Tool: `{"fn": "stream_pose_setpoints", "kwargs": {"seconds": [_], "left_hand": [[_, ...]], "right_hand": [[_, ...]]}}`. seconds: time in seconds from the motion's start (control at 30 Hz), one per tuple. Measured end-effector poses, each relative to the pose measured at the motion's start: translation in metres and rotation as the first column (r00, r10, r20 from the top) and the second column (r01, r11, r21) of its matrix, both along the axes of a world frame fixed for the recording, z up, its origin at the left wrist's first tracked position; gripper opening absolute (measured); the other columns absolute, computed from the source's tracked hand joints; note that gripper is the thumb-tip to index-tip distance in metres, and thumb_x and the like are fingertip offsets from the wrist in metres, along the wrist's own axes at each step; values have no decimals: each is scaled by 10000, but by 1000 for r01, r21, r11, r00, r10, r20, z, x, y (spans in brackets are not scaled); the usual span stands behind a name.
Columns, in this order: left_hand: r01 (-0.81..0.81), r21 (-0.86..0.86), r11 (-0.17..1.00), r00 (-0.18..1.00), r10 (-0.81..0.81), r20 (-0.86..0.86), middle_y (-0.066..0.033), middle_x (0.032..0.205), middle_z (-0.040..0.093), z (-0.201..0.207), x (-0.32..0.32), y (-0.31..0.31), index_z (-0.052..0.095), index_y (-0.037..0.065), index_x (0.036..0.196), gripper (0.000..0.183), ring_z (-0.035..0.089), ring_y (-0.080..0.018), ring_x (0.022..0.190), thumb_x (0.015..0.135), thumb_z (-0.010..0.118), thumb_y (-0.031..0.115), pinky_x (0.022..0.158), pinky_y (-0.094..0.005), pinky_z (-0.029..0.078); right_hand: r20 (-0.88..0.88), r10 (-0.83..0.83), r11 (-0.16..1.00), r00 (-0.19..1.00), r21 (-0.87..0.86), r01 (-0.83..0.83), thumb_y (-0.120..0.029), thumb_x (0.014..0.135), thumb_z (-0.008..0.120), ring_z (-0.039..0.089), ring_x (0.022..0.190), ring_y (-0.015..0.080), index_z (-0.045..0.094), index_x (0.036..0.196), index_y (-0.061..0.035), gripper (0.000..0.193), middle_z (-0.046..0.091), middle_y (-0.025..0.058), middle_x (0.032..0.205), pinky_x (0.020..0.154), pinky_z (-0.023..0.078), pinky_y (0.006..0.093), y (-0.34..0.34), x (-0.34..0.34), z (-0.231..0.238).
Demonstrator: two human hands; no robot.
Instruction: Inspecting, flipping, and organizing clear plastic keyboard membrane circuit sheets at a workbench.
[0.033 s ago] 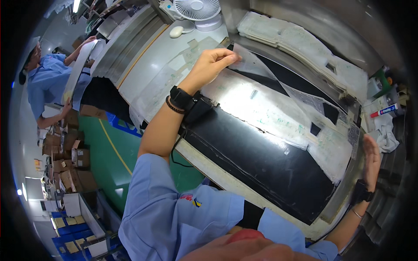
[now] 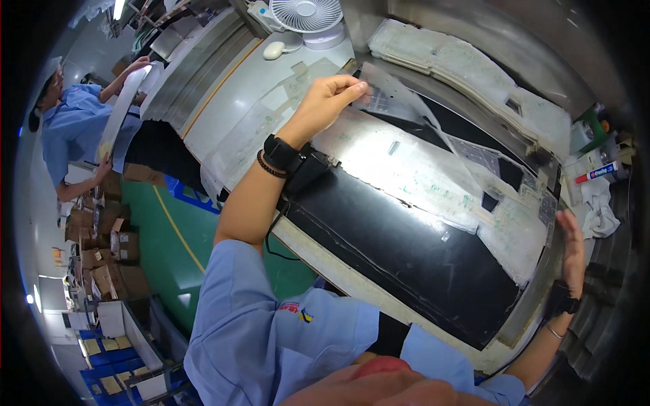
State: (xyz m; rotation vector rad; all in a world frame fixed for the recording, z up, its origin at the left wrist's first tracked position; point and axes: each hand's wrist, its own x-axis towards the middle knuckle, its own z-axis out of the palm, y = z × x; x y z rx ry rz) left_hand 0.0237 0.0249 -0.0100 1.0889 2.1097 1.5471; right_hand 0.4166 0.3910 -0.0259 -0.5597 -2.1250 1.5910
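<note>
My left hand (image 2: 328, 103) pinches one corner of a thin clear plastic sheet (image 2: 399, 100) between thumb and fingers. The sheet is raised and curls at this end, while its far part slopes down to the right. Beneath it lies a long pale panel with faint green markings (image 2: 413, 183) and cut-out openings, on a black board (image 2: 413, 250). A dark shape shows behind the sheet. My right hand (image 2: 573, 250) is beside the right edge of the bench, fingers stretched out and holding nothing.
Stacked pale panels (image 2: 467, 61) line the back. A white fan (image 2: 308, 17) and mouse (image 2: 274, 51) stand at the back left. At right are a tube (image 2: 598, 172) and a white cloth (image 2: 601, 210). A co-worker (image 2: 74, 128) at left holds a long pale strip.
The clear sheet bends and lifts more near my left hand, its curled edge shifting. My right hand has moved slightly left along the bench edge.
</note>
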Motion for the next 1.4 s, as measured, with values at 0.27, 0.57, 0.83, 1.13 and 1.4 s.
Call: {"fn": "stream_pose_setpoints", "kwargs": {"seconds": [0.27, 0.57, 0.83, 1.13, 1.4], "left_hand": [[-122, 109, 987, 921, 71, 382, 54, 735, 536, -2, -5, -5, 599, 53, 856, 150, 441, -15, 652, 862, 521, 181, 617, -170, 350], [-96, 113, 989, 939, 53, 339, 59, 757, 521, -1, -6, -3, 588, 28, 935, 180, 420, -20, 650, 871, 508, 176, 633, -166, 357], [-94, 135, 986, 938, 43, 345, 27, 814, 571, 0, -8, -7, 584, 24, 956, 187, 489, -24, 722, 871, 505, 170, 668, -166, 382], [77, 116, 990, 918, -116, 380, -14, 851, 602, -4, 15, 3, 592, 1, 971, 215, 531, -60, 744, 872, 491, 163, 694, -192, 416], [95, 34, 995, 907, -101, 410, -85, 880, 635, 0, 20, 8, 590, -19, 986, 240, 580, -103, 752, 879, 466, 157, 702, -218, 451]], "right_hand": [[431, 149, 749, 890, 539, -386, -451, 538, 727, 343, 1193, 273, 436, 1229, -53, 849, 448, 104, 1241, 1025, 197, 370, -55, -28, 31], [170, 121, 909, 978, 376, -178, -134, 688, 637, 452, 1088, 248, 515, 1064, -8, 415, 500, 133, 1155, 984, 281, 350, -53, -34, 21], [135, -137, 704, 981, 710, 1, -64, 773, 585, 497, 1006, 266, 534, 1047, 0, 286, 559, 136, 1041, 889, 362, 313, -35, -43, -4], [-112, -418, 898, 902, -202, 391, -161, 880, 504, 526, 666, 9, 511, 1079, -85, 214, 583, 19, 936, 406, 306, 133, -5, -15, -2], [-94, -302, 885, 949, -399, 242, -138, 897, 470, 564, 812, 89, 484, 1113, -27, 244, 570, 47, 998, 653, 467, 208, 10, 2, -5]]}}
